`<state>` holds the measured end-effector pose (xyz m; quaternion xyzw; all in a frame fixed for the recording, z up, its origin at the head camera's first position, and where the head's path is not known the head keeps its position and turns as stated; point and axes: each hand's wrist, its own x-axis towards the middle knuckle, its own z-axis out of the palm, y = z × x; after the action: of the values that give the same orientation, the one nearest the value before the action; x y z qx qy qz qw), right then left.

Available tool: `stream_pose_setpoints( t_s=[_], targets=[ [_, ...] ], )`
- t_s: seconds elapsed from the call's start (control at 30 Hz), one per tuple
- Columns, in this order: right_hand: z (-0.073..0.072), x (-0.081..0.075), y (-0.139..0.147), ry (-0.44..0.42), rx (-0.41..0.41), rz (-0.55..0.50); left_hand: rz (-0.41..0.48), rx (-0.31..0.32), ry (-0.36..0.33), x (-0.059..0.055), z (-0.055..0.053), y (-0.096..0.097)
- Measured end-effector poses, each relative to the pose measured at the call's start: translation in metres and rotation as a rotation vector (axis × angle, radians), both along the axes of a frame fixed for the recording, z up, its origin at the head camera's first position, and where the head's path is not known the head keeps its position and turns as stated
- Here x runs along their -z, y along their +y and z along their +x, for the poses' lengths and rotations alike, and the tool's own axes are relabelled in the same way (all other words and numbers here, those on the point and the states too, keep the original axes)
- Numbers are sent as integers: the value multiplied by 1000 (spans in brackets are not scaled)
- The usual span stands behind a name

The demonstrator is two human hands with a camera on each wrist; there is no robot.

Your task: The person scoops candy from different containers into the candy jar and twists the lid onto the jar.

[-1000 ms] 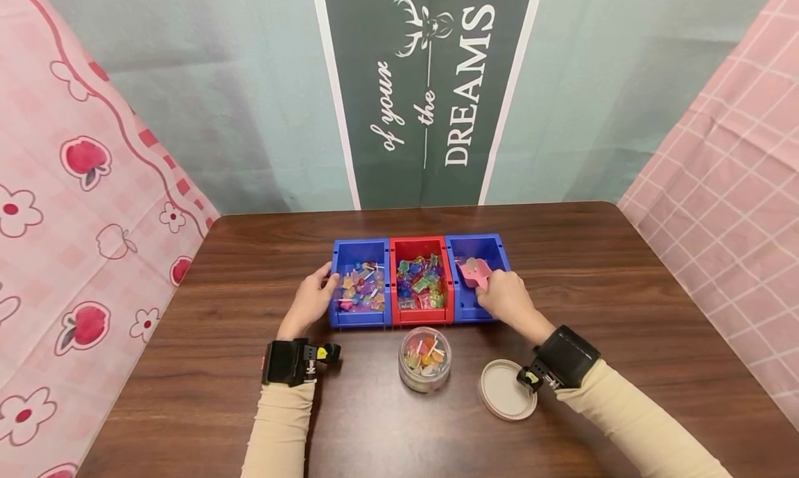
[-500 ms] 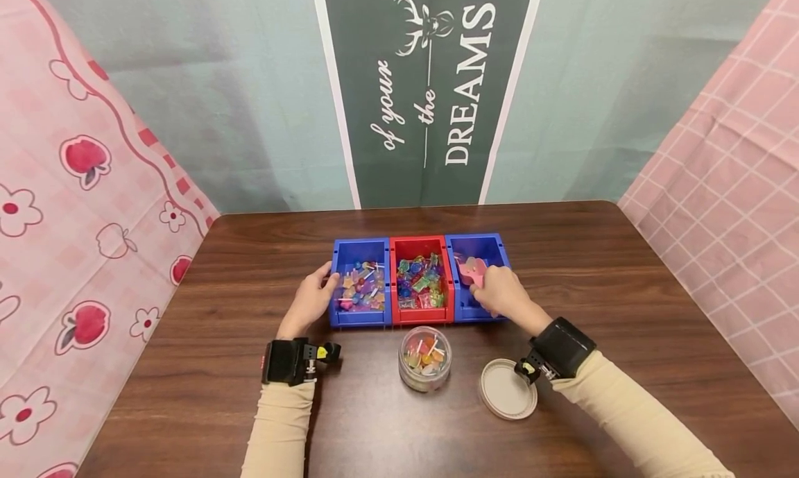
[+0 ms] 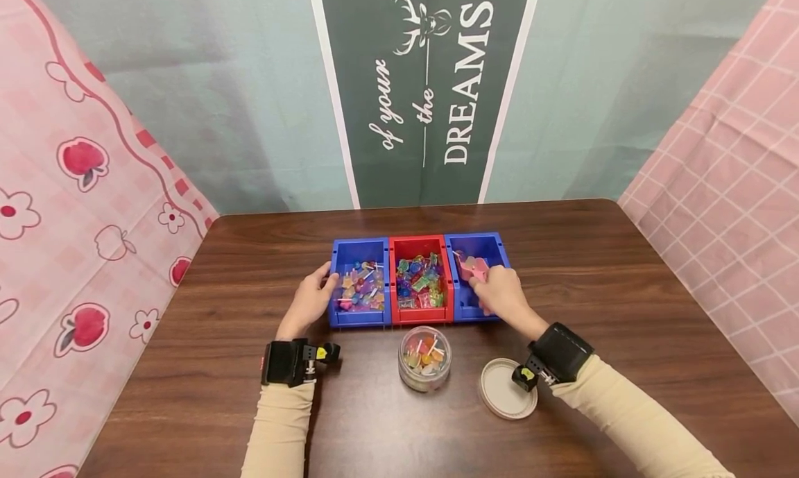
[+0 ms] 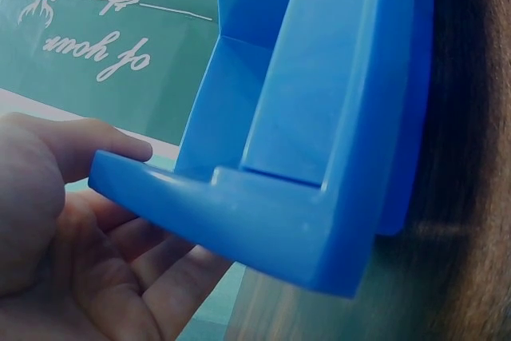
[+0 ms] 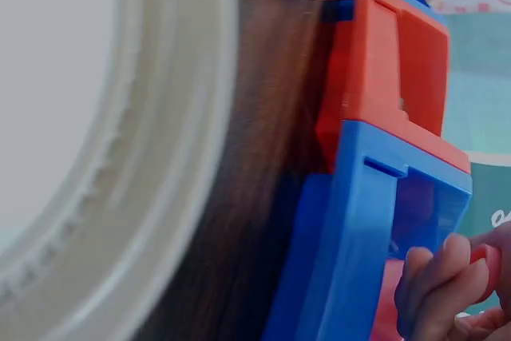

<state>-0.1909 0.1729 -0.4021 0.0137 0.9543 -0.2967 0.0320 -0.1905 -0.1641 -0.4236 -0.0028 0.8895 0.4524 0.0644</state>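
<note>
Here, toward the worktop's [image 3: 587,277] back edge, the left hand [image 3: 312,301] pinches a blue bin [image 3: 361,318] of candies [image 3: 362,287], and the right hand [image 3: 503,296] grips a pink scoop [image 3: 465,270] inside a second bin [image 3: 476,245].

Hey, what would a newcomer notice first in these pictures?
Probably the red bin, bright between the left blue bin and right blue bin on the table, with colourful candies inside. Next, the pink scoop in the right blue bin, held by the right hand, and the open jar of sweets in front of the red bin. Behind, white lettering runs sideways on dark green cloth.
</note>
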Motion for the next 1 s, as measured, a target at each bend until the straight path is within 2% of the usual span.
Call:
stream_pose_setpoints(
  t_s=[0.2,0.4,0.77,1.0],
  targets=[
    [5,2,-3,110,13,100,12,-6,-18,-1,1,-1],
    [4,5,-2,133,3,123,-12,-3,5,1,0,-1],
    [14,10,8,217,8,50,0,-4,-1,2,0,0],
    [20,10,15,196,-6,9,10,-5,-32,1,0,-1]
  ],
)
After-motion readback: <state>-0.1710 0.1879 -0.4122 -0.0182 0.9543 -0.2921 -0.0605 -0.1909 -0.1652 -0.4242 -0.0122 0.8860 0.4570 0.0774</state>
